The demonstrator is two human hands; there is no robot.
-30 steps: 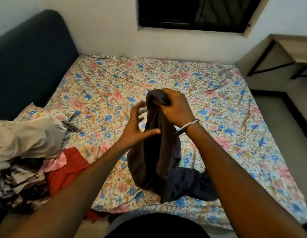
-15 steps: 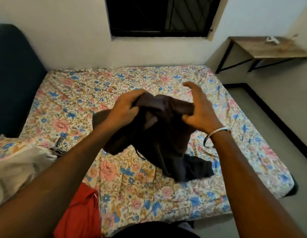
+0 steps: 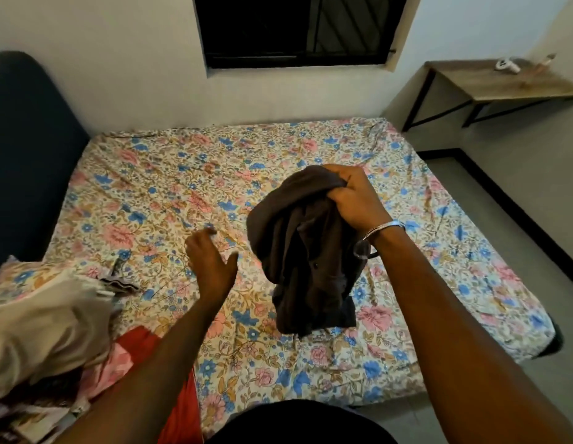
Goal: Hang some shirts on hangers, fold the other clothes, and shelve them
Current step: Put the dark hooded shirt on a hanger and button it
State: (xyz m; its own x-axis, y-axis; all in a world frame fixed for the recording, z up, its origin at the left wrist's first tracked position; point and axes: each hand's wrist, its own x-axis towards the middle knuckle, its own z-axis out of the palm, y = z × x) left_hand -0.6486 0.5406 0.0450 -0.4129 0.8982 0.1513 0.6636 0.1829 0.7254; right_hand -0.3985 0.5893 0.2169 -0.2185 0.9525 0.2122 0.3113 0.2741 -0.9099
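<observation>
My right hand (image 3: 352,200) grips the top of a dark brown garment (image 3: 301,251), which hangs bunched above the bed with a dark blue part at its lower end. My left hand (image 3: 211,261) hovers to the left of the garment with fingers loose, holding nothing. A pile of clothes lies at the lower left: a beige piece (image 3: 44,325) on top, a red piece (image 3: 179,411) and a pink one (image 3: 112,370) beneath it.
The bed with its floral sheet (image 3: 182,193) fills the middle of the view. A dark blue headboard (image 3: 25,161) stands on the left. A wooden desk (image 3: 503,81) is at the far right under the wall, beside grey floor (image 3: 519,193). A dark window (image 3: 294,27) is above.
My left hand has let go of the dark garment and dropped to the left. My right hand now holds the garment alone, lifted and hanging.
</observation>
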